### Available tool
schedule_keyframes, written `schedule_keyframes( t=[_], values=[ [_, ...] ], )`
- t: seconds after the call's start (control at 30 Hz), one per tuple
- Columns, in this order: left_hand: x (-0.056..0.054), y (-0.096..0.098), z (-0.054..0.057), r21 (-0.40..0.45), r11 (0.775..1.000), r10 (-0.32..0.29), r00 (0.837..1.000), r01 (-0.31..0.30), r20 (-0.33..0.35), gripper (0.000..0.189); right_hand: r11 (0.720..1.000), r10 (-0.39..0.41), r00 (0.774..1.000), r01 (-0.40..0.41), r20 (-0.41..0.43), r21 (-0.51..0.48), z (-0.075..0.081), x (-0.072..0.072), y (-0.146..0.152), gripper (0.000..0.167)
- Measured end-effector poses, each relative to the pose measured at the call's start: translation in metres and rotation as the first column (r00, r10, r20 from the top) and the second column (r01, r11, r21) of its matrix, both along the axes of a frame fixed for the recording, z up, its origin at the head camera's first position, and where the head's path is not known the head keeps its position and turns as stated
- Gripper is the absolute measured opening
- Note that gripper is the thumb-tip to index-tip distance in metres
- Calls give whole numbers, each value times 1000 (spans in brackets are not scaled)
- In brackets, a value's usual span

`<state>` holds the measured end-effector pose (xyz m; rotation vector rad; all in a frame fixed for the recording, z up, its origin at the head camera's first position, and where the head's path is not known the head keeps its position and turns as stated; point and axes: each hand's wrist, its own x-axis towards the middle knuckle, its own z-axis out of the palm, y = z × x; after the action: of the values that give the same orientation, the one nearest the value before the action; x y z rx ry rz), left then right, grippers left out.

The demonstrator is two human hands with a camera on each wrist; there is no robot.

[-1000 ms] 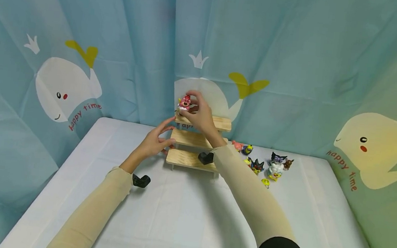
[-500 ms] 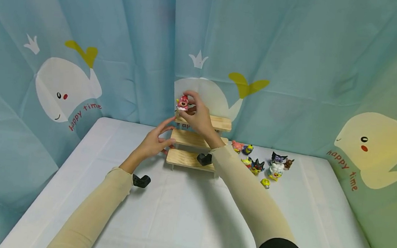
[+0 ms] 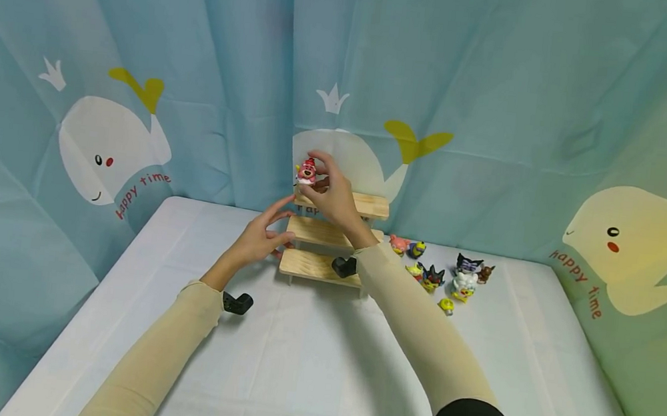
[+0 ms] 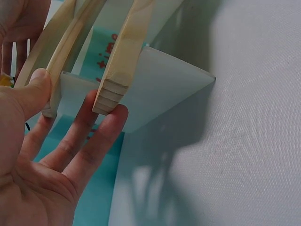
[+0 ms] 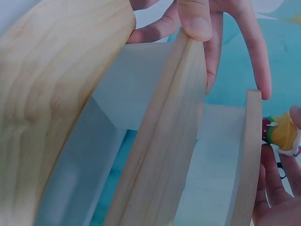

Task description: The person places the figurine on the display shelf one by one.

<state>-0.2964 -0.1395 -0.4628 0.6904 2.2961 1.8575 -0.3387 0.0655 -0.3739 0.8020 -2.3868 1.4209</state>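
The right hand (image 3: 331, 198) is part-closed, its curled fingers and thumb pinching a pink figurine (image 3: 306, 173) with a red top and a white lower part; the figurine sits at these fingertips, upright, over the left end of the top shelf (image 3: 370, 205), though whether its base touches the wood is hard to tell; a small patch of yellow shows on the figurine's far side from the hand; the left hand (image 3: 255, 237), below and to the left of the right one, grips the left end of the wooden stand (image 3: 320, 231), its fingers spread apart and half bent; its thumb presses on the middle shelf, one finger reaches up to the end of the top shelf, and another touches the end of the bottom shelf (image 4: 113, 94); to the right of the right hand, beyond its sleeve (image 3: 419, 323), a cluster of small figurines (image 3: 465, 281) stands on the white table (image 3: 294, 365); behind both hands hangs a blue curtain (image 3: 230, 91) printed with whales
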Motion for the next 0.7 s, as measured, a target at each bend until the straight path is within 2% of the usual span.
schedule_keyframes(
  t=[0.33, 0.7],
  values=[
    [0, 0, 1, 6, 1000, -1, 1000, 1, -7, 78, 1000, 3, 1000, -3, 9, 12, 2, 4, 14, 72],
    [-1, 1, -1, -3, 1000, 10, 1000, -10, -3, 78, 998, 19, 1000, -17, -18, 59, 3, 18, 42, 74]
  ],
)
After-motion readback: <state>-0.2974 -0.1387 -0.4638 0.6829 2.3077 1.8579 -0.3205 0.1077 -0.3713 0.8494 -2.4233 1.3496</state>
